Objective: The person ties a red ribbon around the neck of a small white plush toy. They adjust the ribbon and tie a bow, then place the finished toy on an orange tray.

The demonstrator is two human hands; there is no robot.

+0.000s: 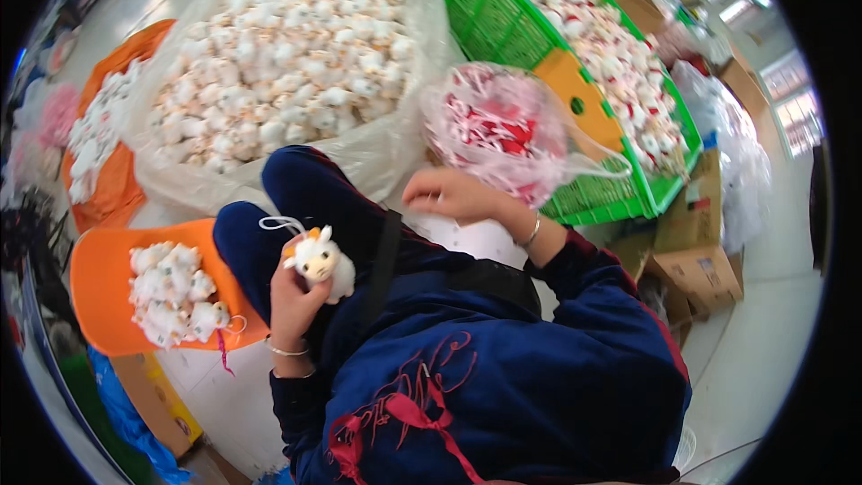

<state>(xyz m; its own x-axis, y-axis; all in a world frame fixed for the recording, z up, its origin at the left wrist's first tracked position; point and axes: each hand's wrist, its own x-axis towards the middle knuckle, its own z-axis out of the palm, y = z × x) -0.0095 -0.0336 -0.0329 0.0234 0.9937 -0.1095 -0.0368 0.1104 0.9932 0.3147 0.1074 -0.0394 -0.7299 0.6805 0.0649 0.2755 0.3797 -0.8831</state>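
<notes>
Head view: left hand gripping white plush toy, held over the lap.

Toy is upright, slightly tilted, yellow horns, white loop at its top. Right hand fingers loosely bent, beside clear bag; can't tell if it holds or touches anything.

Containers:
- Clear bag: pink and red ribbon-like pieces.
- Orange chair: pile of white toys, one with a magenta strip.
- Big translucent sack: heaped with white plush pieces.
- Green crate: white pieces with red bits.
- Orange bag: white pieces on it.

Unclear: left fingers partly behind toy; sack cut off at top; crate contents too small to resolve; cardboard boxes at right, contents hidden.
</notes>
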